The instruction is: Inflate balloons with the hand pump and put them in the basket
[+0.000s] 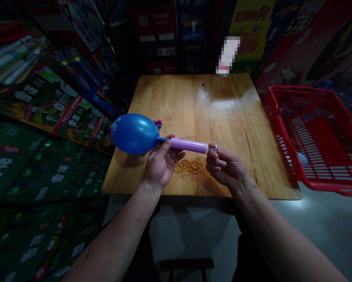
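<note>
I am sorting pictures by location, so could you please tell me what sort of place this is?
Probably a shop or its storeroom: green boxes are stacked at the left, more printed boxes stand behind the wooden table, and a red shopping basket is at the right.

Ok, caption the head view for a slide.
Left hand holds blue balloon on purple pump; right hand grips pump handle.

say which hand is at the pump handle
The right hand, at the silvery handle; the left hand holds the purple pump near the blue balloon.
</note>
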`<state>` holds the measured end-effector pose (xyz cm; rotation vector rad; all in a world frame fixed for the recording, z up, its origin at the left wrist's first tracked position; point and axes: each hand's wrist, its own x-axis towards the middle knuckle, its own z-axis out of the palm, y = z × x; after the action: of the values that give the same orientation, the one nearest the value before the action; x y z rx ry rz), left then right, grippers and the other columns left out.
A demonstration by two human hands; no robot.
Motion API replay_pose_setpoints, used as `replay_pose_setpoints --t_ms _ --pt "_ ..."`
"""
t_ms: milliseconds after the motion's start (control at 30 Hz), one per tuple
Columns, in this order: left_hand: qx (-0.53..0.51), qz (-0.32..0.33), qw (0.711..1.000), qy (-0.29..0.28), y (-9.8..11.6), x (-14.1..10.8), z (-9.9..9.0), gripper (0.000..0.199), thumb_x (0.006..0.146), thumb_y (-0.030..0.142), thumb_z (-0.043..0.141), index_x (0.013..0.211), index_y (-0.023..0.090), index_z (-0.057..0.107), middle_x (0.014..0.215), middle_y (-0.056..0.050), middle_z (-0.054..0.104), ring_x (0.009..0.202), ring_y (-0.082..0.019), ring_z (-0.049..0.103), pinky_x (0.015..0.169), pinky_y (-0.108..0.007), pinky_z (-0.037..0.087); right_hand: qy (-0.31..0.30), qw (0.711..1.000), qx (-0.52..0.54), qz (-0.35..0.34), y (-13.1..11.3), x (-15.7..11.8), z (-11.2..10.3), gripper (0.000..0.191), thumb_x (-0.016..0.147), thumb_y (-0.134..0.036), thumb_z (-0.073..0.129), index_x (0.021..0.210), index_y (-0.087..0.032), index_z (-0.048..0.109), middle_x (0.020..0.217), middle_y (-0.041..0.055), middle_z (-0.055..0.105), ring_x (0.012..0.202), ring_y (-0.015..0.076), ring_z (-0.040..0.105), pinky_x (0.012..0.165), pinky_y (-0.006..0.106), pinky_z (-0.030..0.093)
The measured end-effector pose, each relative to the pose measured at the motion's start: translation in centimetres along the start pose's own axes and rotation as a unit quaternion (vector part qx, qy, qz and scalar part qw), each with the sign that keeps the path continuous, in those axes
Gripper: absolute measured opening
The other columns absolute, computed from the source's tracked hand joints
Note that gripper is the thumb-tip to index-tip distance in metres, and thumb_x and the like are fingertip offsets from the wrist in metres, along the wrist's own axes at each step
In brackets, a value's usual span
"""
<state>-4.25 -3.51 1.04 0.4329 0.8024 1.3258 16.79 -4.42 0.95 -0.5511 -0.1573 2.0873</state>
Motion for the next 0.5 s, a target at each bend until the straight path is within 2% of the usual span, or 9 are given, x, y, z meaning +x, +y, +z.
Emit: replay_pose_setpoints --t_ms 233,300,400,500 --pt "-0.005 0.040 0.999 0.021 1.7 0.8 -1.0 0.025 0.088 0.035 0.071 0.108 0.021 0.071 0.105 -0.008 0.076 0.091 -0.018 0.072 0.080 -0.030 0.058 0.023 0.998 -0.013 -0.050 -2.0 -0.8 0.6 0.013 0.092 -0.011 0.055 0.096 -0.016 0.066 0.067 -0.0046 0.061 0.043 0.0016 0.035 0.044 0.012 0.037" --pt "0.003 0.039 0.999 0.017 1.5 0.7 -1.0 0.026 0.088 0.036 0.071 0.110 0.022 0.070 0.107 -0.007 0.075 0.093 -0.019 0.072 0.080 -0.031 0.058 0.018 0.998 -0.025 -0.051 -1.4 -0.6 0.4 0.010 0.090 -0.011 0.060 0.097 -0.016 0.065 0.068 -0.0049 0.062 0.043 0.0018 0.035 0.044 0.012 0.037" --pt "0.007 0.005 1.000 -0.002 0.5 0.2 -0.7 0.026 0.089 0.036 0.071 0.112 0.023 0.069 0.110 -0.008 0.075 0.094 -0.020 0.072 0.080 -0.034 0.058 0.005 0.999 -0.034 -0.022 0.1 -0.2 0.0 0.013 0.086 -0.014 0.067 0.098 -0.015 0.065 0.069 -0.0040 0.062 0.045 0.0027 0.037 0.046 0.014 0.039" --pt "-0.002 -0.009 1.000 -0.005 -0.2 -0.1 -0.3 0.024 0.089 0.033 0.071 0.110 0.022 0.070 0.109 -0.009 0.075 0.093 -0.019 0.072 0.081 -0.033 0.058 0.001 1.000 -0.017 -0.008 0.6 0.1 -0.1 0.014 0.086 -0.014 0.067 0.100 -0.014 0.066 0.070 -0.0033 0.063 0.045 0.0027 0.038 0.047 0.015 0.041"
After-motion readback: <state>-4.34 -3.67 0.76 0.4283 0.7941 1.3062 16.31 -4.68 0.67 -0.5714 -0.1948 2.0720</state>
